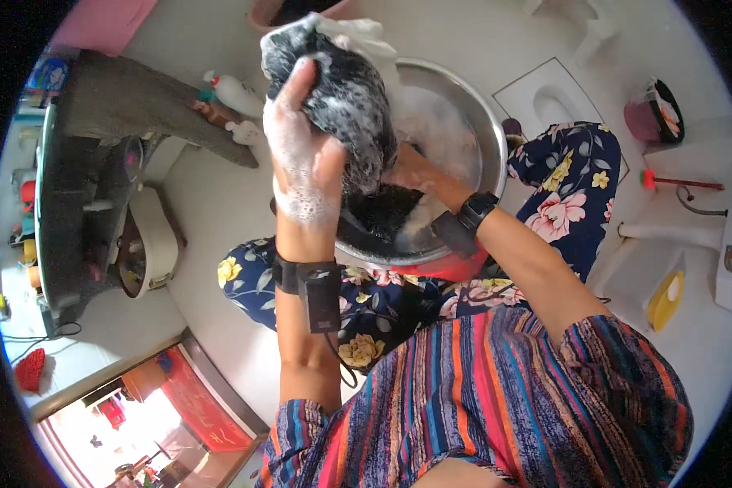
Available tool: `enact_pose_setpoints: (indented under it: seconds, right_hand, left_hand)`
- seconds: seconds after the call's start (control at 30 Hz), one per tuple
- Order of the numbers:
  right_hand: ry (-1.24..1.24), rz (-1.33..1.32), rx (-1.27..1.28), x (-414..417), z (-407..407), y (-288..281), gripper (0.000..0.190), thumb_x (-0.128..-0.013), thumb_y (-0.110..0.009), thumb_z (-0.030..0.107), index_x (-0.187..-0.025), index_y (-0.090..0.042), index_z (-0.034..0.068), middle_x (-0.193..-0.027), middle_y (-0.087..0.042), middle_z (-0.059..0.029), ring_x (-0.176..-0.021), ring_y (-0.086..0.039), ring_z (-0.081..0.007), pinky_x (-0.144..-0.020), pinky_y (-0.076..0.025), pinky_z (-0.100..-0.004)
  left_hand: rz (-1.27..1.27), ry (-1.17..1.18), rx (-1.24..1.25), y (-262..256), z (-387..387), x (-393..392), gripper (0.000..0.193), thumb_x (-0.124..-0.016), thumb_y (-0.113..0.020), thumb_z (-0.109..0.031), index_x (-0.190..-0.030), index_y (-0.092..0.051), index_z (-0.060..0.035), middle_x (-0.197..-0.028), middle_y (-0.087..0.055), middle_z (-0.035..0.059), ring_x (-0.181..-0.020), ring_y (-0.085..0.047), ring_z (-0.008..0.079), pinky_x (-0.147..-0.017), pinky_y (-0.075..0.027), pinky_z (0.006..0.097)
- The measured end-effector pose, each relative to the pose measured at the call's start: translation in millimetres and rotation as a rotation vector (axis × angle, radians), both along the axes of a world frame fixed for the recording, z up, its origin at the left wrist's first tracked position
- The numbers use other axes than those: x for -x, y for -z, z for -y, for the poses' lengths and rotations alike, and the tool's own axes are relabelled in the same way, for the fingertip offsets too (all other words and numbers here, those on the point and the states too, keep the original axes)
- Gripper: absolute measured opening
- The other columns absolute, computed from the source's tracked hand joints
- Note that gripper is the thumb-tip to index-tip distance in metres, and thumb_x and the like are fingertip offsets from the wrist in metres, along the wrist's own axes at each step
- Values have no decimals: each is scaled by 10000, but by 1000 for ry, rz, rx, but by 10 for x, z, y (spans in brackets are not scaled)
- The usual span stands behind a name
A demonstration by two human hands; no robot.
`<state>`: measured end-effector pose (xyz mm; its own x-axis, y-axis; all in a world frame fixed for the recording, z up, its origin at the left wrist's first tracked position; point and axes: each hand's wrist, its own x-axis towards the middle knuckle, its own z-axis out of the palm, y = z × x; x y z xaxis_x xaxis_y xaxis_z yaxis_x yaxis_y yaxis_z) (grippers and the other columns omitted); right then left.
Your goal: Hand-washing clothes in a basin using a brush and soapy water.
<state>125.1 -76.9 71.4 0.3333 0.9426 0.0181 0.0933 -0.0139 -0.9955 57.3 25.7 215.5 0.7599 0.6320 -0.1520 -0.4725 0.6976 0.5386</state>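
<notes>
My left hand (302, 131) is coated in suds and grips a wet black cloth (357, 110), its thumb laid across the top. White foam streaks the fabric, and a white cloth or thick lather (366, 36) shows at its far edge. Lower down, my right hand (402, 168) holds the same bundle from the right; most of its fingers are hidden behind the fabric. Both hands are raised over a round metal basin (497, 137). Cloudy, sudsy water (442, 122) and more dark cloth (384, 213) are in the basin.
My legs in floral trousers (561, 201) flank the basin. White bottles (235, 94) stand at left by a grey ledge (134, 97). A squat toilet (549, 100), a bin (656, 116), a red-handled brush (686, 182) and a yellow-edged dish (666, 299) are at right. A pink tub (259, 15) sits beyond.
</notes>
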Motion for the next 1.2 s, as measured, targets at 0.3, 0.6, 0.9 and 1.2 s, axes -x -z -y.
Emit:
enact_pose_setpoints:
  seconds: [0.3,0.6,0.9,1.2]
  right_hand:
    - [471,-1228,-189,-303,339,-403,308,-801,-409,231,-933,-575,8,-899,-603,-98,-817,-575,-202,-741,-480,-356]
    - [486,24,38,-777,254,307,551,-628,-364,-113,-1127,-508,71,-1063,-544,-81,-985,-509,-192,-910,-358,-267]
    - [-156,373,133,454,150,195,246,-501,-531,88,-746,-525,73,-845,-490,-102,-846,-502,-307,-742,-411,-349]
    - [202,567,674,-415,-110,900,305,-650,-592,301,-816,-574,45,-726,-574,-219,-680,-557,-360,-632,-443,-401]
  left_hand:
    - [221,196,84,-87,-368,258,238,-859,-428,-148,-1013,-521,8,-1021,-554,166,-954,-526,308,-861,-402,455]
    - [-165,-83,463,1608,404,106,327,-853,-451,-246,-1064,-481,2,-1094,-507,175,-1023,-475,318,-917,-344,473]
    - [-313,-14,274,2301,562,493,351,-850,-409,-318,-1033,-505,-34,-925,-537,97,-833,-534,188,-762,-443,325]
    - [-463,36,416,2283,667,-4,274,-862,-364,-219,-986,-509,-22,-944,-537,133,-816,-551,232,-685,-483,359]
